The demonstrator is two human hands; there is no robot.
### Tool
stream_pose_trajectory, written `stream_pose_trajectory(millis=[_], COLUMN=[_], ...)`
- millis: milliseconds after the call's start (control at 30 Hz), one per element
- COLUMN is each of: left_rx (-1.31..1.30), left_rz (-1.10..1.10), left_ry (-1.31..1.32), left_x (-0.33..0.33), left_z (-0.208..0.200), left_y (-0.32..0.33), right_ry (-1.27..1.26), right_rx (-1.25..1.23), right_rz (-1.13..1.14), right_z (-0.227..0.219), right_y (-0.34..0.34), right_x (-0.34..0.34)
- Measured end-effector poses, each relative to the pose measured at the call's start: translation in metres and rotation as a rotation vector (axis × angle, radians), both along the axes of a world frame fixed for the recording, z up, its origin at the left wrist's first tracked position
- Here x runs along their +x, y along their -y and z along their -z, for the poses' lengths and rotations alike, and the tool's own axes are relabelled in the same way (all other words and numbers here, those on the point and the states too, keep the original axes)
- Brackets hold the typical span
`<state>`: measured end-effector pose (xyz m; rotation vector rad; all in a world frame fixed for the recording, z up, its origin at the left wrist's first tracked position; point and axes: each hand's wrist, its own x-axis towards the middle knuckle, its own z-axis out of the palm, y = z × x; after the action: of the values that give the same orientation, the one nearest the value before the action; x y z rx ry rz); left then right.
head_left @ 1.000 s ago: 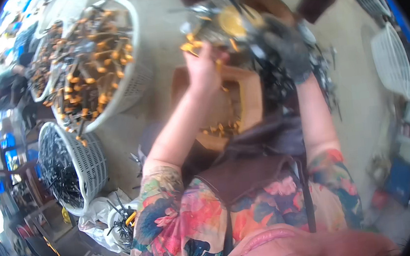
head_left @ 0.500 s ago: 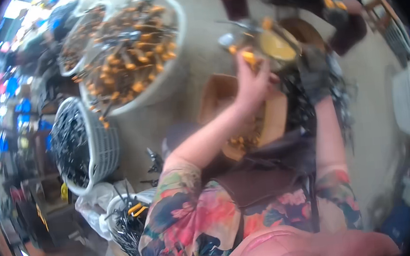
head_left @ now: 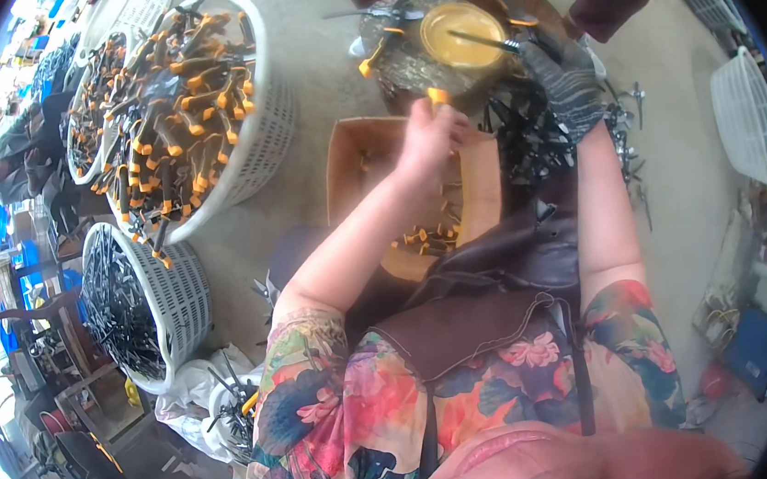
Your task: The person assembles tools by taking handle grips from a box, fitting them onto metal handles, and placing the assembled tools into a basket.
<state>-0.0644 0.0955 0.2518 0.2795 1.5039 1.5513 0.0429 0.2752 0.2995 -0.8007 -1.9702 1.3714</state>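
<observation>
Fingers of the bare left hand (head_left: 432,137) pinch a small yellow-orange piece (head_left: 438,97) at their tips, over a cardboard box (head_left: 482,184). To their right, the gloved right hand (head_left: 570,92) closes around a dark tool (head_left: 481,40) reaching across a yellow dish (head_left: 456,57) beyond both.

Bare left forearm (head_left: 346,234) slants inward from bent left elbow (head_left: 302,305). We keep ungloved left grip (head_left: 434,138) closed, left fingers (head_left: 459,128) curled toward our right. Bare right forearm (head_left: 604,209) runs almost straight ahead, in line with right wrist (head_left: 590,134). Our grey-striped, gloved right grip (head_left: 567,88) closed too, tilted leftward; thumb hard to make out. We hold both well apart, right farther forward.
</observation>
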Motion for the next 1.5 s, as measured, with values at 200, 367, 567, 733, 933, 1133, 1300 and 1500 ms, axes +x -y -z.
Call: stream_pose_trajectory(millis=[200, 367, 567, 733, 933, 1133, 1300, 1500], left_rx=[0.062, 0.232, 0.277, 0.327, 0.358, 0.447, 0.437, 0.45], left_rz=[-0.155, -0.213, -0.208, -0.206, -0.243, -0.365, -0.349, -0.316], left_ry=[0.188, 0.325, 0.354, 0.377, 0.367, 0.476, 0.463, 0.34], left_x=[-0.052, -0.058, -0.056, -0.061, -0.073, -0.095, -0.095, -0.101], left_z=[0.02, 0.025, 0.026, 0.027, 0.014, 0.01, 0.011, -0.009], left_y=[-0.014, -0.035, -0.042, -0.038, -0.021, -0.009, -0.017, -0.006], right_ry=[0.026, 0.105, 0.099, -0.105, -0.303, -0.28, -0.18, -0.123], right_rx=[0.148, 0.231, 0.52, -0.355, -0.648, -0.351, -0.162, -0.116], right_rz=[-0.109, -0.117, -0.091, -0.008, -0.06, -0.139, -0.144, -0.189], right_z=[0.024, 0.025, 0.032, 0.02, 0.003, -0.018, -0.02, -0.029], right_y=[-0.016, -0.017, 0.001, 0.01, 0.016, 0.045, 0.049, 0.057], right_x=[-0.013, -0.014, -0.017, -0.017, -0.001, 0.003, 0.0, -0.014])
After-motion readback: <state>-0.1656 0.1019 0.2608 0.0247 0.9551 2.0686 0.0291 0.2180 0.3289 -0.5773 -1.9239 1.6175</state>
